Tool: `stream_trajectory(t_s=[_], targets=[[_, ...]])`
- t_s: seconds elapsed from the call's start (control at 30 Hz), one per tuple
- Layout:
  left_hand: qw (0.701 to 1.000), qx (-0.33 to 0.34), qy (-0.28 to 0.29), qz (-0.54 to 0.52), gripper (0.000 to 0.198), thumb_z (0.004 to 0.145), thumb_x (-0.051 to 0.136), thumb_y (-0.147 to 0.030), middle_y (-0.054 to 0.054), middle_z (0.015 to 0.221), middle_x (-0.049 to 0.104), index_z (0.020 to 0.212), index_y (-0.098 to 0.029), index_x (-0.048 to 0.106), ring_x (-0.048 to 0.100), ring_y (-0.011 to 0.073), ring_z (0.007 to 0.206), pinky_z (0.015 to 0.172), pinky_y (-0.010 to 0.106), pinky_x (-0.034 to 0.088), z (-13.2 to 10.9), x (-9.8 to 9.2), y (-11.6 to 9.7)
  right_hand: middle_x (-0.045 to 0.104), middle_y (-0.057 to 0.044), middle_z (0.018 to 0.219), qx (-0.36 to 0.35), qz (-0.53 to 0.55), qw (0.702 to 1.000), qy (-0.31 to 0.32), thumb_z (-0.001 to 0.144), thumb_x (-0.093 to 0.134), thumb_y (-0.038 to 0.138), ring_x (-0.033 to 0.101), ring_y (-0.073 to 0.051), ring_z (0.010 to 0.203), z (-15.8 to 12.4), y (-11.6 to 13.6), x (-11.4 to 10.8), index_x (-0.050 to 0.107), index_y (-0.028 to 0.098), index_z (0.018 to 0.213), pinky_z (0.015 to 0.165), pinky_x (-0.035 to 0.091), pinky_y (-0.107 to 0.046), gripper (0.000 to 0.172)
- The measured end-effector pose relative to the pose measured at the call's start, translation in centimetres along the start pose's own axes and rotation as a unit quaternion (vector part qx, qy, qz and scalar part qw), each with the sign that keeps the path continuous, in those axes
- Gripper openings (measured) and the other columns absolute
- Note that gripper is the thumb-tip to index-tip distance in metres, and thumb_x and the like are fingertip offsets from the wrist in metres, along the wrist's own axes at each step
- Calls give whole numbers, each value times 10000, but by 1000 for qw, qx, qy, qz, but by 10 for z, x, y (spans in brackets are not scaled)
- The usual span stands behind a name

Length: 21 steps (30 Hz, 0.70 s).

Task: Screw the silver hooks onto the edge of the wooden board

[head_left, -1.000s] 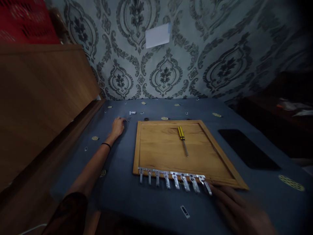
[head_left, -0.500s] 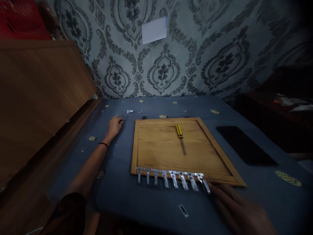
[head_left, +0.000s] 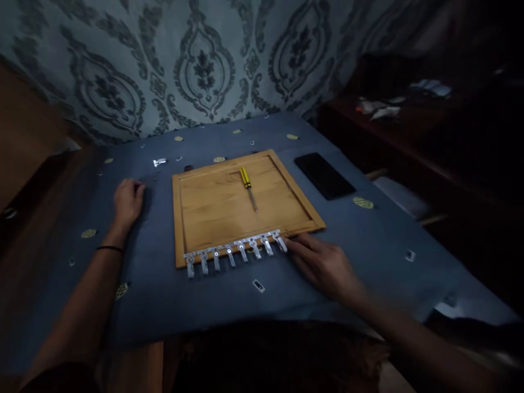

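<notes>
R hand (head_left: 323,265) flat, open — tips at rt end of bracket row (head_left: 233,252), L hand (head_left: 127,199) curled on cloth (head_left: 368,234)

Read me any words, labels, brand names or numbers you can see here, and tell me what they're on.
No text can be read.
The small tag on the blue cloth: a dark mark, too small and blurred to read.
The screwdriver: no print visible on its yellow handle.
The phone: screen dark, nothing shown.
</notes>
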State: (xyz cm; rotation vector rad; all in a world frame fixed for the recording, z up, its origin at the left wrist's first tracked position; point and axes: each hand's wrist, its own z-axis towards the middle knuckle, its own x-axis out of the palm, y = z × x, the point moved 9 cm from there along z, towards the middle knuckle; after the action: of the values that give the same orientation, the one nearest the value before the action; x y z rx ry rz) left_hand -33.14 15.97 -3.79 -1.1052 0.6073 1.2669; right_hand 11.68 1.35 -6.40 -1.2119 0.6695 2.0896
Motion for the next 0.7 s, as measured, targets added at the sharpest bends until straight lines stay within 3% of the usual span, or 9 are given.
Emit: stream_trajectory(t_s=[0.1,0.2,0.27,0.37,0.43,0.5,0.6,0.7], targets=[[999,12,-23,-30,66,899,523,-230,33,842,579,852,-192,552,577,218,857,841,379,491,-4,-16,-20,696,-40,856,10,3,1000,3,973,487,148,670,-139,715,-1,-1,1,683,199,1216,611,490,-231,316],[995,64,3,-72,106,900,497,-299,30,852,583,876,-210,550,581,208,810,750,337,488,-16,-22,-66,687,-38,862,12,11,1000,-1,968,481,129,643,-134,720,-1,0,-1,675,206,1241,616,471,-234,344],[985,125,58,-103,156,917,498,-353,24,873,616,899,-218,572,600,194,807,723,314,497,-31,-19,-112,677,-35,856,11,15,1000,0,969,481,126,625,-134,716,-1,1,-1,671,197,1246,611,461,-238,344],[954,224,148,-135,178,943,523,-375,11,897,650,905,-224,609,623,189,871,811,318,502,-63,-12,-191,665,-33,850,9,17,1000,3,974,482,123,606,-137,714,1,3,-3,668,184,1246,589,444,-246,335],[910,317,219,-155,168,989,492,-325,17,899,645,931,-219,609,620,191,881,820,324,488,-90,-5,-246,659,-32,844,4,15,1000,-4,978,476,116,596,-137,707,2,5,-6,672,172,1231,583,442,-250,325],[864,386,276,-169,185,1030,454,-280,26,909,630,917,-210,583,603,190,878,797,316,471,-115,1,-287,645,-27,823,-1,11,1000,-16,981,467,107,579,-133,685,4,7,-9,679,156,1203,584,443,-250,312],[825,411,353,-159,184,1042,471,-249,24,904,615,892,-195,564,592,179,852,758,297,451,-133,20,-317,610,-18,768,-11,-1,999,-30,991,437,101,534,-128,628,6,10,-13,681,130,1179,567,421,-255,309],[810,405,392,-164,152,1028,513,-218,14,905,620,886,-186,558,590,162,830,748,280,439,-134,37,-325,572,-6,714,-19,-8,999,-38,1011,397,100,507,-130,597,8,12,-16,673,112,1177,555,394,-262,323]])
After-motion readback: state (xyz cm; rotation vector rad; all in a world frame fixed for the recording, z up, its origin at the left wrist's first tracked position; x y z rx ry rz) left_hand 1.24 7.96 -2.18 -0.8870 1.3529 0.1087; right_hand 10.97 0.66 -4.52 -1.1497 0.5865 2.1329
